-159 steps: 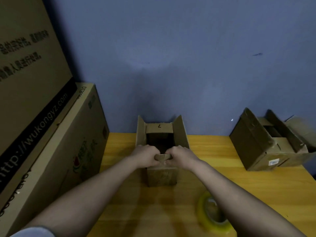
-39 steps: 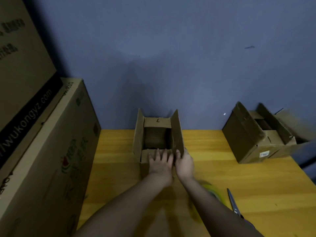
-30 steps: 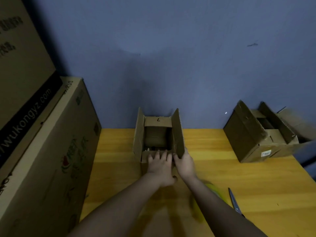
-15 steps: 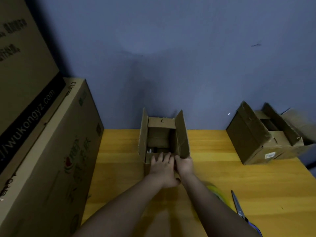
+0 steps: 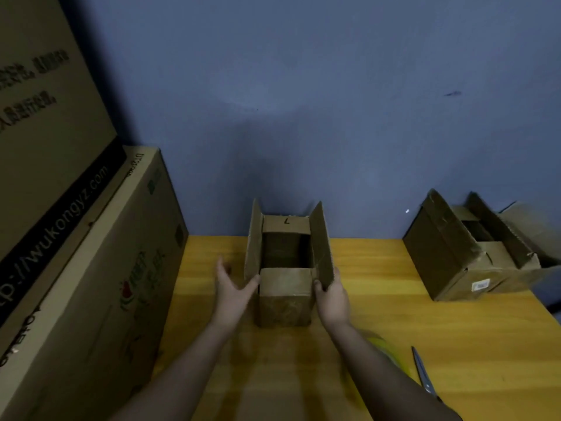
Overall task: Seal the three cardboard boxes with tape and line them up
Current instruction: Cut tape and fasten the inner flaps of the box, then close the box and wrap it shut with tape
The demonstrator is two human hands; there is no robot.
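Note:
A small cardboard box (image 5: 285, 302) stands in the middle of the wooden table (image 5: 455, 344). Its near and far short flaps lie folded in, and its two long side flaps stand upright. My left hand (image 5: 232, 288) is spread at the box's left side, with its thumb touching the left flap's near corner. My right hand (image 5: 332, 296) holds the lower near edge of the right side flap. A second cardboard box (image 5: 464, 253) sits at the back right, tilted, with its flaps open. Under my right forearm a yellow tape roll (image 5: 385, 350) shows in part.
Scissors (image 5: 423, 375) lie on the table at the right, beside the tape roll. Two large cardboard cartons (image 5: 91, 268) stand stacked along the left edge of the table. A blue wall (image 5: 303, 117) rises right behind the table.
Both hands left the near short flap, which now lies folded in, and spread apart to the box's two sides. My right hand took hold of the right side flap.

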